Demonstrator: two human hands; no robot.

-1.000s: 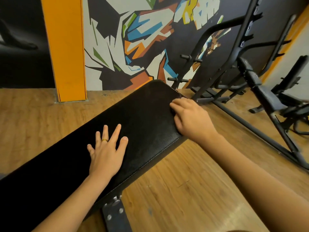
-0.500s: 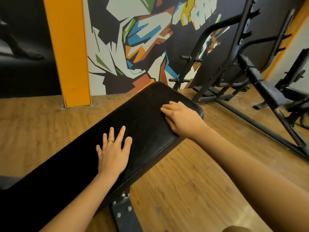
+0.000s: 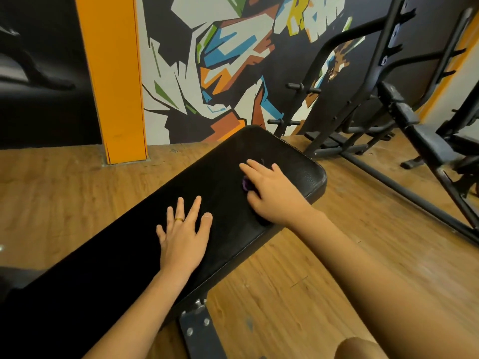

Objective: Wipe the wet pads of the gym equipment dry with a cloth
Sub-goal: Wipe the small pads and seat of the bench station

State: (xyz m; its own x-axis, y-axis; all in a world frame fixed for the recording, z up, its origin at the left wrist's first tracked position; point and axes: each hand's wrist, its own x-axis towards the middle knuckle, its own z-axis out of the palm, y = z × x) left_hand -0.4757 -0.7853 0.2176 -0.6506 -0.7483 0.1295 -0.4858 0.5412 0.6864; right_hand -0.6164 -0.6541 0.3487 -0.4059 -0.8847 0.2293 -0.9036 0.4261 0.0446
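A long black bench pad runs from lower left to the upper middle of the head view. My left hand lies flat on its middle, fingers spread, a ring on one finger. My right hand presses down near the pad's far end with its fingers stretched out. Under it lies a dark cloth; only a small purple fold by the thumb and a dark edge below the palm show. The rest of the cloth is hidden by the hand.
The bench's metal bracket stands on a wooden floor. An orange pillar and a painted wall are behind. A black weight rack and another bench frame stand to the right.
My right hand has slid with the cloth from the pad's right edge inward toward its middle, fingers straightening. My left hand has stayed flat on the pad.
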